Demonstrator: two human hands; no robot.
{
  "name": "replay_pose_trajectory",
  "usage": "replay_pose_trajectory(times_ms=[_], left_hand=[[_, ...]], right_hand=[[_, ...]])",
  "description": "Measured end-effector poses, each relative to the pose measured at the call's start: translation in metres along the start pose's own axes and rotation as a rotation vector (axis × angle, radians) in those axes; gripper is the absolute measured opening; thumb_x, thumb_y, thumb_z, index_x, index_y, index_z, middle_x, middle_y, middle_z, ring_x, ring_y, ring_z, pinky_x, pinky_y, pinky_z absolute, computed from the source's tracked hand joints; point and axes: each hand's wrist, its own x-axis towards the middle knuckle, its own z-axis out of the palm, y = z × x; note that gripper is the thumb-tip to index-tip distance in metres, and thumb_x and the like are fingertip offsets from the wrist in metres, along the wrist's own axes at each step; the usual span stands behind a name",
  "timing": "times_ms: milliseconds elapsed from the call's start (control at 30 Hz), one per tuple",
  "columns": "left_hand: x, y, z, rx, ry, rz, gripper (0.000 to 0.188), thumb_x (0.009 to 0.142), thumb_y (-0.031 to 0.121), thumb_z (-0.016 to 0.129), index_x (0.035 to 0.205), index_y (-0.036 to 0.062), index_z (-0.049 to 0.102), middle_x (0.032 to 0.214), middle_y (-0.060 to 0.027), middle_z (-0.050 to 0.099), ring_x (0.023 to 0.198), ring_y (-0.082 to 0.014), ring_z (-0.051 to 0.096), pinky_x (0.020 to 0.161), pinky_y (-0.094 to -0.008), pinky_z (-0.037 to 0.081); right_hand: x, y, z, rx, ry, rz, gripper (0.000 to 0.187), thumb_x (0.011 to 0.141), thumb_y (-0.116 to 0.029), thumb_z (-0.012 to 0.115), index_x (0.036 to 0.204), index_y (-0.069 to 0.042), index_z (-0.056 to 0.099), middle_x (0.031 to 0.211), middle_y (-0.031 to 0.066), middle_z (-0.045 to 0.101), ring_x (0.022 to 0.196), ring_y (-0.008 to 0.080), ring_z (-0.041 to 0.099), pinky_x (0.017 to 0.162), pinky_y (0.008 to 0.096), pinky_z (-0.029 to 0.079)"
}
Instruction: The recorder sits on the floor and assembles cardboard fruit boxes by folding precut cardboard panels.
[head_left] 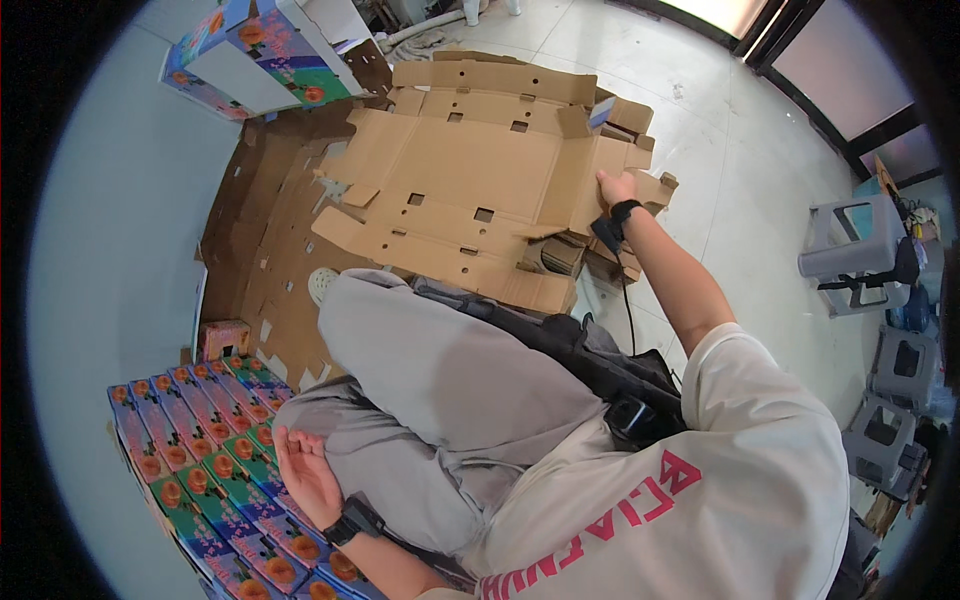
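Brown cardboard, a flattened, slotted sheet (480, 160), lies before the person, its long axis running roughly left to right. The right hand (617, 188) holds its right-hand flap, fingers hidden; the left hand (308, 475) rests loosely cupped, empty, near printed boxes (215, 450) cut off below.
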Motion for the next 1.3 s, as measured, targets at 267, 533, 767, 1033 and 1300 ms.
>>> replay_pose_trajectory(times_ms=[267,533,767,1033,1300], left_hand=[[-0.004,-0.001,-0.015,-0.069,-0.132,0.028,0.049,0.112,0.024,0.058,0.153,-0.0004,0.049,0.125,-0.0093,0.064,0.113,-0.0214,0.062,0.105,-0.0405,0.051],[-0.006,-0.006,-0.007,-0.174,-0.061,0.043,0.040,0.109,0.022,0.061,0.143,0.0012,0.054,0.112,-0.0085,0.060,0.104,-0.0205,0.056,0.098,-0.0384,0.045],[-0.009,-0.005,-0.017,-0.234,-0.028,0.044,0.039,0.108,0.024,0.061,0.141,0.0029,0.057,0.112,-0.0084,0.061,0.104,-0.0218,0.056,0.098,-0.0397,0.045],[-0.008,-0.007,-0.018,-0.186,-0.090,0.060,0.044,0.107,0.026,0.063,0.145,0.0050,0.058,0.111,-0.0059,0.060,0.101,-0.0201,0.055,0.099,-0.0395,0.045],[-0.011,-0.006,-0.011,-0.215,0.020,0.049,0.033,0.110,0.026,0.060,0.136,0.0058,0.062,0.105,-0.0064,0.059,0.099,-0.0208,0.055,0.097,-0.0396,0.046]], right_hand=[[-0.041,0.040,-0.071,0.413,0.101,0.266,0.038,0.092,-0.018,0.083,0.119,0.007,0.075,0.113,0.0198,0.079,0.096,0.0282,0.078,0.084,0.0410,0.061],[-0.050,0.054,-0.045,0.436,0.158,0.274,0.036,0.096,-0.022,0.082,0.114,0.008,0.071,0.118,0.0172,0.076,0.107,0.0286,0.074,0.093,0.0435,0.059],[-0.038,0.076,-0.048,-0.038,0.263,0.081,0.057,0.089,-0.034,0.084,0.125,0.008,0.070,0.122,0.0252,0.076,0.114,0.0381,0.074,0.101,0.0453,0.055],[-0.005,0.055,-0.072,-0.091,0.160,0.231,0.052,0.091,-0.030,0.086,0.119,0.010,0.069,0.118,0.0213,0.077,0.108,0.0330,0.075,0.097,0.0443,0.058],[-0.004,0.065,-0.069,-0.391,0.084,-0.059,0.062,0.090,-0.042,0.085,0.123,0.008,0.069,0.122,0.0279,0.075,0.117,0.0408,0.073,0.101,0.0477,0.057]])
